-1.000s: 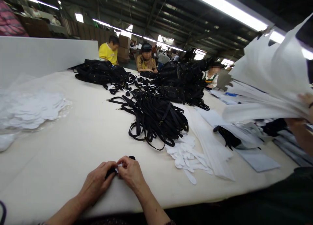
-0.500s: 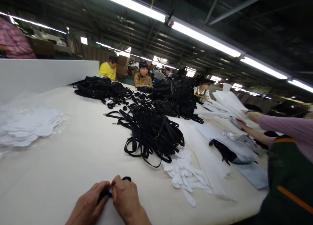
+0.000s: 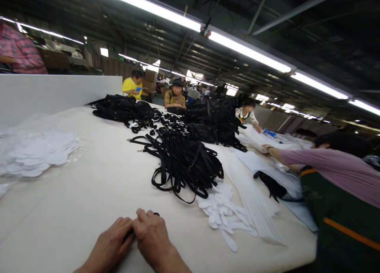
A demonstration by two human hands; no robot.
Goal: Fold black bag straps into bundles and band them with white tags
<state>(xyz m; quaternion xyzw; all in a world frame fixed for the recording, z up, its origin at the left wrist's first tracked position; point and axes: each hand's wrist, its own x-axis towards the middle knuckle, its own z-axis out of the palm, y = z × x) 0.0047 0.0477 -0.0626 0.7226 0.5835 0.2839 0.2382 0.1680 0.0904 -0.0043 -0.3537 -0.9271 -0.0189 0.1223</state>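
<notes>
As I watch through the head camera, the left hand (image 3: 108,244) and right hand (image 3: 152,237) sit close together, curled around a small black strap (image 3: 129,234), mostly hidden, over the cream work table (image 3: 53,209).

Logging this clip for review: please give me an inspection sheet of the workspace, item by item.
Surface: cream-covered work table.
Things in hand: left hand and right hand close around a small black strap piece, mostly hidden.
Clutter: heaped black straps, white cut pieces, white strips, bagged white pieces.
Hands: only these two are the person's own.
Cables: nothing seen.
Surroundings: co-worker in a mauve shirt reaching over the table; seated workers beyond; overhead fluorescent lights.
</notes>
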